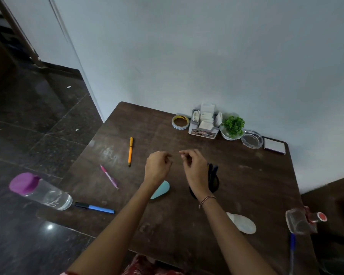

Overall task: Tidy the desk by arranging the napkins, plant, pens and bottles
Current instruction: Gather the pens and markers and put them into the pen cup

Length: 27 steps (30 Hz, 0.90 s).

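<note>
- Both hands hovered mid-desk [246,185], left hand [157,165] and right hand [195,167] close together, fingers loosely curled in, nothing visibly pinched in either one.
- Napkins [206,118] sat in a holder [203,132] at the back by the wall, plant [233,127] touching its right side, tape roll [180,122] just left.
- Glass ashtray [252,139] and a notepad [275,146] were further right.
- Pens were all over: orange pen [130,151], pink pen [109,177], blue marker [94,207] on the left, another blue pen [292,249] at the right edge.
- Purple-cap bottle [40,191] lay on its side at the left edge, a second bottle [303,222] on its side far right.
- A teal thing [162,189], a black strap [213,177] and a white pouch [241,223] lay partly under or near the arms.
</note>
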{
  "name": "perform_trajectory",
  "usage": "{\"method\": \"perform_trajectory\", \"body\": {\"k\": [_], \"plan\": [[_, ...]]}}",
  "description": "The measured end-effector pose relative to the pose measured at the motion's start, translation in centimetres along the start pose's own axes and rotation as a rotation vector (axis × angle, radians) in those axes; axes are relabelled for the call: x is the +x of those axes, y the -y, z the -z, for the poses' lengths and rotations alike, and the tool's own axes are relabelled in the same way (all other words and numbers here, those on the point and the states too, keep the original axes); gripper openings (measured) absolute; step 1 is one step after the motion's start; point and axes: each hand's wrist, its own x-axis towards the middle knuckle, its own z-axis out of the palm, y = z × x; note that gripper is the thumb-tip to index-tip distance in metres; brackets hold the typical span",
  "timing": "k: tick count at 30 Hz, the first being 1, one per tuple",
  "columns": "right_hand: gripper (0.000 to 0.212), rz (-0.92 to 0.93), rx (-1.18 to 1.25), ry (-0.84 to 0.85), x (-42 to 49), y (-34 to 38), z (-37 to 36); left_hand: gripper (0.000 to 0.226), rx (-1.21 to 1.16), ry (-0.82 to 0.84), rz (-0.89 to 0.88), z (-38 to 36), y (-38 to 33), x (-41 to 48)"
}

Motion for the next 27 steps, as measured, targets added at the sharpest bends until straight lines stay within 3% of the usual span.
{"method": "perform_trajectory", "body": {"k": [5,12,17,27], "plan": [[0.02,-0.073,0.089,0.15,1.4,2.9,-5.3,0.02,-0.036,-0.083,0.166,2.6,5.0,2.0],[0.024,-0.521,0.361,0.402,3.7,3.3,-14.4,0.027,-0.136,-0.057,0.43,4.3,10.9,4.5],[0.026,-0.746,0.512,0.449,4.3,2.9,-18.6,0.028,-0.183,0.0,0.537,4.0,13.1,5.6],[0.024,-0.899,0.479,0.471,3.9,2.0,-22.0,0.024,-0.339,0.112,0.724,1.7,16.2,7.0]]}}
